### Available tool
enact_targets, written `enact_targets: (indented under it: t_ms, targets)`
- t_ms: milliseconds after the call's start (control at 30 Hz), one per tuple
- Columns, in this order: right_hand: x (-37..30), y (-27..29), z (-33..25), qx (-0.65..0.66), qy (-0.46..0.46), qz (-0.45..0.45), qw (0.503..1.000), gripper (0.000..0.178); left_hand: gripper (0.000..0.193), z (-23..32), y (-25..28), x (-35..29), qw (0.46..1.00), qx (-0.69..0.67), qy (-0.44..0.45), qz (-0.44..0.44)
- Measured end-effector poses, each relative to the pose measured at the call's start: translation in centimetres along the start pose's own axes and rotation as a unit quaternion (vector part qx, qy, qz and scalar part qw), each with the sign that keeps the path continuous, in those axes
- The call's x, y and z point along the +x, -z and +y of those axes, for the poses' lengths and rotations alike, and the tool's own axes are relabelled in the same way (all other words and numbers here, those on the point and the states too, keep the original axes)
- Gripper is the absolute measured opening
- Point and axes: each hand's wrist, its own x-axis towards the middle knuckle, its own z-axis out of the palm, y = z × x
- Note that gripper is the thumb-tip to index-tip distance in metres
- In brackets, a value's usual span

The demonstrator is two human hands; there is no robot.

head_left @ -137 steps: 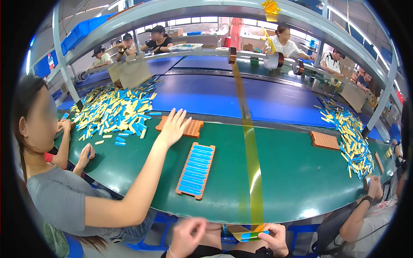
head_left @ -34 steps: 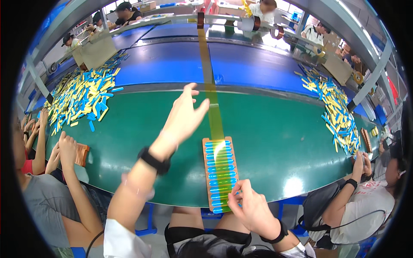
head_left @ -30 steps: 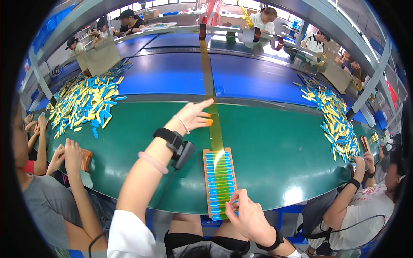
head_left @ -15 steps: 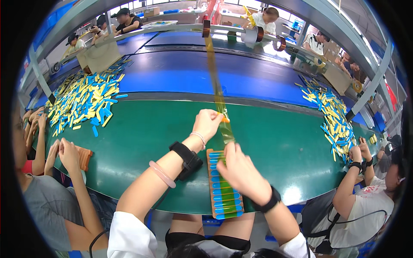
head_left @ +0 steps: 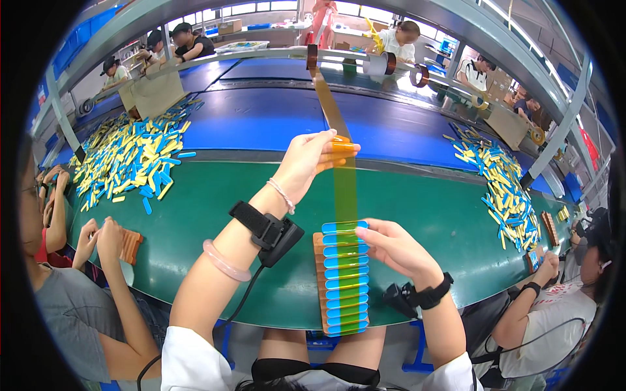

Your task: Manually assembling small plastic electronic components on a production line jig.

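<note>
My left hand (head_left: 306, 163) is raised over the far side of the green table, closed on a strip of amber see-through tape (head_left: 346, 195). Through the tape its fingers show orange. The tape runs down across a row of blue rounded strips (head_left: 330, 274), which lie crosswise in a brown slotted rack (head_left: 320, 277). My right hand (head_left: 404, 254) is right of the rack, with thumb and forefinger closed at the right end of the farthest blue strip (head_left: 336, 227). That strip sits at the rack's far edge. The fingers' undersides are hidden.
Piles of blue and yellow strips lie left (head_left: 130, 156) and right (head_left: 505, 202) on the green table (head_left: 248, 195). Beyond it runs a blue belt (head_left: 261, 117). Tape hangs from a roll (head_left: 312, 57) on an overhead bar. Co-workers sit on both sides.
My left hand has moved up and away, and the tape below it is now flat and taut. My right hand has shifted right, off the tape, to the farthest strip's end.
</note>
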Motion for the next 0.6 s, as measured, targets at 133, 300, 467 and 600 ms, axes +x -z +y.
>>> enact_targets:
  t_ms: [133, 300, 467, 600]
  targets:
    - [-2.2, 0.3, -1.2, 0.18, 0.073, -0.058, 0.979, 0.03, 0.042, 0.2, -0.2, -1.0, 0.615, 0.742, -0.266, 0.022]
    - [-2.1, 1.3, -0.8, 0.218, 0.075, -0.045, 0.972, 0.029, 0.047, -1.2, 0.1, -2.8, 0.512, 0.805, -0.245, 0.171]
    - [-2.3, 1.8, -0.3, 0.231, 0.074, -0.062, 0.968, 0.026, 0.051, -0.2, 0.7, -3.6, 0.707, 0.662, -0.075, 0.235]
    - [-2.1, 1.7, -0.9, 0.221, 0.054, 0.003, 0.974, 0.025, 0.075, -4.4, 1.4, -8.3, 0.545, 0.764, -0.192, -0.287]
